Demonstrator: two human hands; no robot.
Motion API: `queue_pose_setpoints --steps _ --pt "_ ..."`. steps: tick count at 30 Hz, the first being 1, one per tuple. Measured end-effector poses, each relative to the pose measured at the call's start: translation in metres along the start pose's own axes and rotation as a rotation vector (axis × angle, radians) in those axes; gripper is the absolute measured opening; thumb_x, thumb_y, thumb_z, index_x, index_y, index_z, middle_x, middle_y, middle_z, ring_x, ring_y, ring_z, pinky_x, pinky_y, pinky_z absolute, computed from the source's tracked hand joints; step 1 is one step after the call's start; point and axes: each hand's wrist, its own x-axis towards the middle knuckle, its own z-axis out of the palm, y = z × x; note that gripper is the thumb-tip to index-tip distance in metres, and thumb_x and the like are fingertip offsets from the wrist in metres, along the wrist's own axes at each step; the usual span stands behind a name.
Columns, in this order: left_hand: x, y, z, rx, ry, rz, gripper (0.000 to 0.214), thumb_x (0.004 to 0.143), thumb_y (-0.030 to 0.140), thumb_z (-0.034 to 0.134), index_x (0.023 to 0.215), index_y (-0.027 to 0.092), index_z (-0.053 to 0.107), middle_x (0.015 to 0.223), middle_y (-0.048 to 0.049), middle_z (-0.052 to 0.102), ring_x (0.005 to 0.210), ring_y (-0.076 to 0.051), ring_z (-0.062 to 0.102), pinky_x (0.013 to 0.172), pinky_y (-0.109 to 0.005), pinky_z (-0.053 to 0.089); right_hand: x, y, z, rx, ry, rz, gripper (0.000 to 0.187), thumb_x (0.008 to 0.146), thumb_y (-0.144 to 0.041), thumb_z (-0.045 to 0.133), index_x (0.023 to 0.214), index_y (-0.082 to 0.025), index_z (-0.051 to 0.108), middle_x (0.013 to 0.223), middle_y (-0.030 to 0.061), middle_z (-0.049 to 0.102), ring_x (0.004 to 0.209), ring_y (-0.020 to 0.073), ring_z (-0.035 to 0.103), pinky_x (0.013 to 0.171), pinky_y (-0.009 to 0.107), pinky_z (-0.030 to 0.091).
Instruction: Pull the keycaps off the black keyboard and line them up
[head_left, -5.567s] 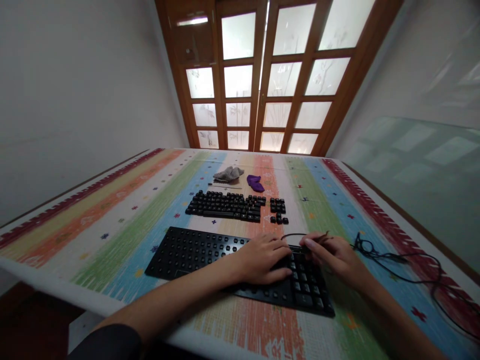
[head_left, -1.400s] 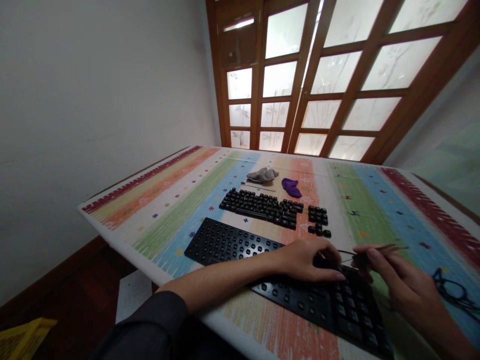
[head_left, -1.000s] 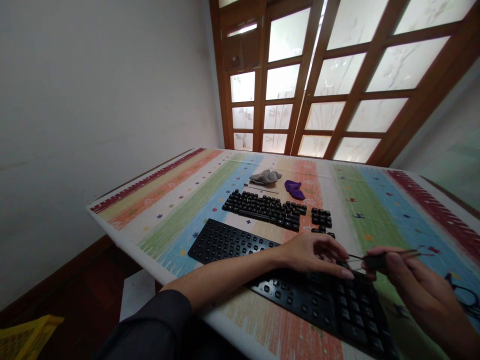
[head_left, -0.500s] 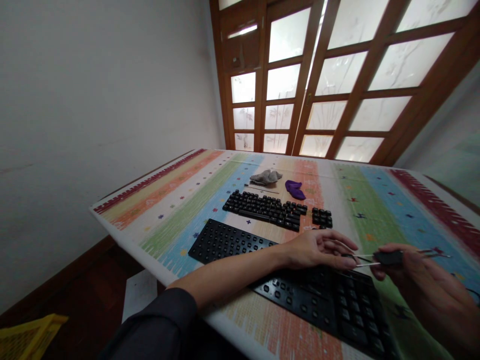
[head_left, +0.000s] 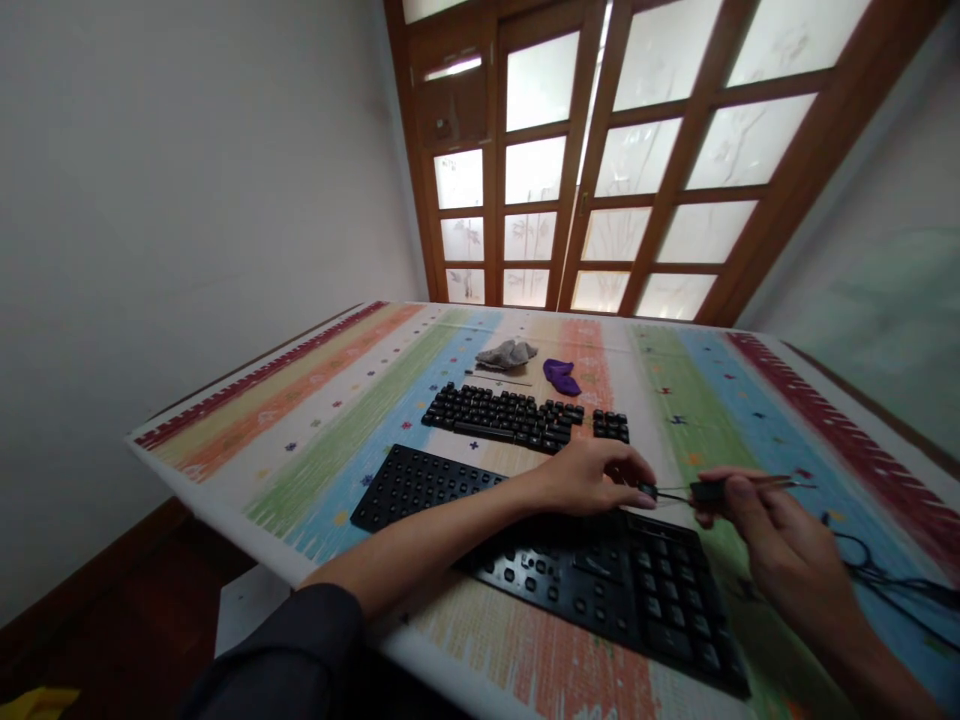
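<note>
My right hand (head_left: 784,530) grips the black handle of a wire keycap puller (head_left: 707,491), its thin wires sticking out on both sides. At the left wire ends, my left hand (head_left: 596,476) pinches a small black keycap (head_left: 647,490) between thumb and fingers. Both hands hover above a black keyboard (head_left: 420,488) lying at a slant. Bare key posts show on its left and middle, while keycaps sit on the number pad (head_left: 675,600) at its right. My left forearm hides part of the board. Beyond it, loose keycaps (head_left: 499,415) lie in rows, with a smaller group (head_left: 610,424) beside them.
A grey cloth (head_left: 507,354), a purple cloth (head_left: 561,377) and a thin stick (head_left: 499,379) lie farther back on the striped tablecloth (head_left: 300,440). A black cable (head_left: 892,575) is at the right. Wooden glazed doors (head_left: 495,130) stand behind the table.
The view has swung right, so the table appears shifted left and more cable shows. My hands keep their holds, with the puller and keycap staying close together over the keyboard.
</note>
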Motion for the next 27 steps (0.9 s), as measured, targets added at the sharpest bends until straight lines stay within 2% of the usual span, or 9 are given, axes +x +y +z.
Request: queue_pose_setpoints --steps 4,7,12,15,18,27 --pt "0.015 -0.007 -0.007 0.085 0.080 0.060 0.030 0.079 0.023 0.077 0.105 0.010 0.070 0.092 -0.0064 0.072 0.085 -0.016 0.066 0.082 -0.028 0.051 -0.002 -0.004 0.000 0.028 0.003 -0.028 0.050 0.086 -0.068 0.051 0.089 -0.019 0.063 0.066 0.0045 0.064 0.063 0.0223 0.063 0.065 0.034 0.053" --pt "0.035 -0.012 -0.016 0.244 0.152 0.123 0.027 0.083 0.016 0.071 0.110 0.011 0.069 0.096 -0.0074 0.072 0.086 -0.015 0.066 0.084 -0.028 0.051 -0.002 -0.004 0.000 0.041 0.018 -0.052 0.049 0.088 -0.066 0.050 0.090 -0.019 0.063 0.067 0.0042 0.065 0.063 0.0211 0.063 0.065 0.033 0.053" --pt "0.078 -0.019 -0.026 0.571 0.107 0.176 0.017 0.087 0.011 0.065 0.103 0.013 0.070 0.103 -0.0082 0.073 0.094 -0.017 0.065 0.089 -0.029 0.049 -0.001 0.002 0.000 0.079 0.015 -0.099 0.048 0.089 -0.066 0.050 0.090 -0.020 0.063 0.067 0.0035 0.064 0.061 0.0203 0.062 0.062 0.033 0.053" --pt "0.101 -0.026 -0.022 0.749 0.042 0.128 0.017 0.089 0.013 0.063 0.106 0.014 0.069 0.108 -0.0070 0.073 0.103 -0.018 0.063 0.095 -0.030 0.047 0.000 0.004 0.000 0.084 0.007 -0.104 0.045 0.091 -0.063 0.050 0.090 -0.020 0.063 0.068 0.0042 0.064 0.061 0.0205 0.062 0.061 0.033 0.053" --pt "0.117 -0.034 -0.014 0.825 0.010 0.082 0.018 0.089 0.015 0.063 0.106 0.017 0.070 0.107 -0.0065 0.073 0.107 -0.021 0.060 0.096 -0.033 0.046 0.000 0.004 -0.001 0.092 -0.004 -0.125 0.044 0.092 -0.062 0.050 0.090 -0.020 0.063 0.065 0.0036 0.063 0.059 0.0199 0.062 0.058 0.032 0.052" --pt "0.135 -0.057 0.000 0.930 0.051 -0.071 0.022 0.087 0.023 0.066 0.107 0.019 0.072 0.099 -0.0099 0.069 0.106 -0.026 0.060 0.088 -0.034 0.049 -0.002 0.000 0.001 0.142 -0.030 -0.139 0.044 0.093 -0.060 0.050 0.085 -0.018 0.061 0.068 0.0039 0.062 0.058 0.0175 0.061 0.056 0.029 0.052"
